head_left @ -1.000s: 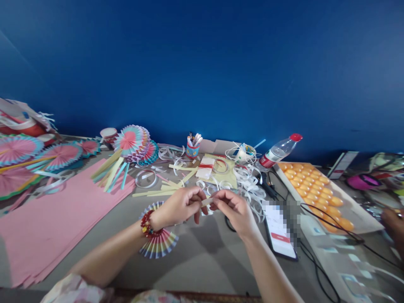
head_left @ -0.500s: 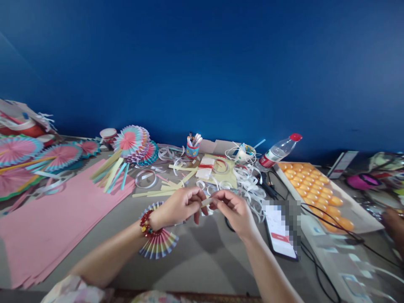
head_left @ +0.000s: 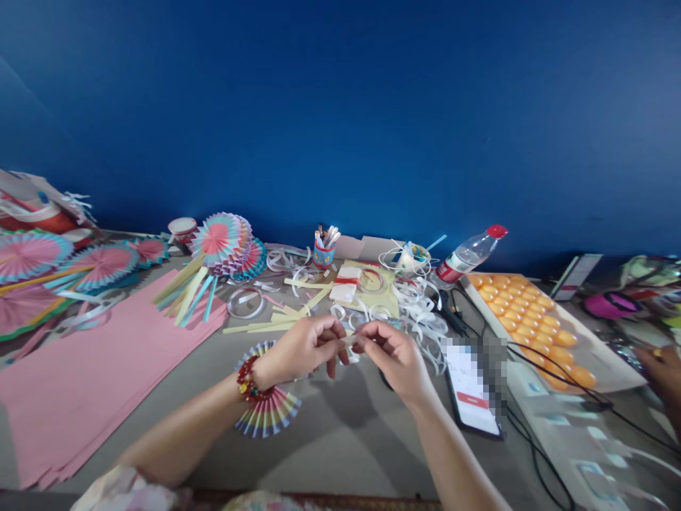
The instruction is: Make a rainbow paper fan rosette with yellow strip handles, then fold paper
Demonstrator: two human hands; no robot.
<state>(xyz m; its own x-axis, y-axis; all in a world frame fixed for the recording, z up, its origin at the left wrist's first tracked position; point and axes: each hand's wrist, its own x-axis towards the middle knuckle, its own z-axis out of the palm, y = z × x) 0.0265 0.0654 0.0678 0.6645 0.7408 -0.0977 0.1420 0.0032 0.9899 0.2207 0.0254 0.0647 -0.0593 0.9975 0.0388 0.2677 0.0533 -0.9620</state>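
Observation:
Over the middle of the table, my left hand (head_left: 304, 353) and my right hand (head_left: 396, 360) meet with fingers closed in a pinch. Between their fingertips is a small pale strip (head_left: 349, 341), each hand gripping one end; its material is too small to tell. Below my left wrist, which wears a beaded bracelet, a pleated multicoloured paper fan (head_left: 269, 415) lies on the table, partly hidden by the wrist. Just beyond my hands lie pale yellow paper strips (head_left: 255, 328) and a heap of curled white strips (head_left: 420, 305).
Pink paper sheets (head_left: 106, 376) and finished paper fans (head_left: 220, 238) fill the left. A pen cup (head_left: 324, 254), a plastic bottle (head_left: 468, 255), a phone (head_left: 471, 390), a tray of orange domes (head_left: 532, 319) and black cables (head_left: 537, 461) lie beyond or rightward. Another person's hand (head_left: 662, 372) shows at the right edge.
My fingertips have drawn slightly closer together, so less of the strip shows. The other person's hand at the right edge has moved a little farther into view.

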